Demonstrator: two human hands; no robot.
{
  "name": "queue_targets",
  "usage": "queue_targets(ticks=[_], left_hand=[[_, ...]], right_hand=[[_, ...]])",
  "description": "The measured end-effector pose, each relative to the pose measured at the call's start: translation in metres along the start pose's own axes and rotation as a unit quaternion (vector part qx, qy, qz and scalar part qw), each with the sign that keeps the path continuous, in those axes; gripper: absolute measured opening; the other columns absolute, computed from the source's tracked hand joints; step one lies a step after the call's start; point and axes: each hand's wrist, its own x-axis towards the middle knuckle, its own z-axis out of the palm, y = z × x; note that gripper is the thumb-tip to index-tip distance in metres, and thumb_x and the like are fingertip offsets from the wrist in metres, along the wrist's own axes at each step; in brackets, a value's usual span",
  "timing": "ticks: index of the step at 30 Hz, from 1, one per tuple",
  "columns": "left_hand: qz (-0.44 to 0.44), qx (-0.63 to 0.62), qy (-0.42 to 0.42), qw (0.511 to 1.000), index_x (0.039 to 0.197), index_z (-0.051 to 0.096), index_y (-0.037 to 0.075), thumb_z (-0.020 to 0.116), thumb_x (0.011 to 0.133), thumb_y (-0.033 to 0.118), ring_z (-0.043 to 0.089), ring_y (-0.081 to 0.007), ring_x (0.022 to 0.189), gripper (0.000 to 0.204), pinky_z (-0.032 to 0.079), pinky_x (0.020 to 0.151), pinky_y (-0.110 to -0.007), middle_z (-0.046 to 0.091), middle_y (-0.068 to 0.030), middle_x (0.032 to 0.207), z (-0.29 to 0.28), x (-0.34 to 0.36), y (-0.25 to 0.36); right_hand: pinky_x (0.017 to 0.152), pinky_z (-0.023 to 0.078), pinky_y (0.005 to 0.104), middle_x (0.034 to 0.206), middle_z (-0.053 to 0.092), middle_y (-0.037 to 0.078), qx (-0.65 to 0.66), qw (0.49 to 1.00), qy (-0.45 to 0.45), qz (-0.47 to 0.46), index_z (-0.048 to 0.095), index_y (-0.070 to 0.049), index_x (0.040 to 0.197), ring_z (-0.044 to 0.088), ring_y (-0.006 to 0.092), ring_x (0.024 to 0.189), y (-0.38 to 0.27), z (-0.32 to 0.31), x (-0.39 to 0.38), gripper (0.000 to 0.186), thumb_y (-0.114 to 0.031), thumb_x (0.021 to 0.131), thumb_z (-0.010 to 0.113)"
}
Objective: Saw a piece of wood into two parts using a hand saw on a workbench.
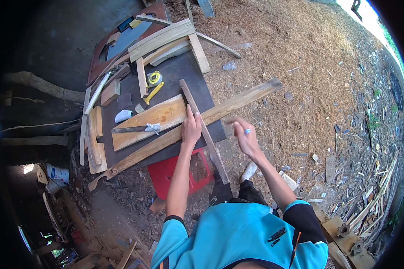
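Observation:
My left hand (191, 127) presses flat on a long rough plank (238, 102) that lies across a dark worktable (179, 71). A thin wooden strip (211, 143) crosses the plank right beside that hand, and the fingers touch it. A wider pale board (161, 116) lies just left of the hand, with a saw (132, 129) resting on it, its handle wrapped in white cloth. My right hand (244, 134) hovers off the table's right edge, fingers loosely curled, a ring on one finger, holding nothing.
A yellow tape measure (154, 78) and a yellow-handled tool (153, 93) lie on the table among several wood offcuts. A red stool (170, 172) stands under the table. Sawdust covers the ground to the right; scrap slats (372, 197) pile at the lower right.

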Motion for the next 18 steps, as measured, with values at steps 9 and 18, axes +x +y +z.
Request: queue_targets(ticks=[9, 18], left_hand=[[-0.041, -0.016, -0.034, 0.998, 0.138, 0.027, 0.004, 0.036, 0.094, 0.029, 0.059, -0.0440, 0.074, 0.052, 0.043, 0.065, -0.053, 0.061, -0.0267, 0.079, -0.002, 0.012, 0.015], [-0.010, -0.009, -0.008, 1.000, 0.139, 0.027, 0.005, 0.034, 0.095, 0.029, 0.059, -0.0435, 0.077, 0.051, 0.044, 0.066, -0.052, 0.062, -0.0270, 0.086, -0.001, 0.011, 0.011]], right_hand=[[0.058, 0.048, 0.0362, 0.066, 0.061, 0.019, 0.026, 0.999, -0.027, -0.038, 0.060, 0.004, 0.085, 0.064, 0.0270, 0.060, 0.020, 0.020, 0.020, 0.018, -0.012, 0.078, 0.058], [0.057, 0.046, 0.0388, 0.069, 0.057, 0.022, 0.022, 0.997, -0.040, -0.065, 0.054, 0.006, 0.081, 0.060, 0.0355, 0.063, 0.020, 0.037, 0.000, 0.012, -0.006, 0.078, 0.055]])
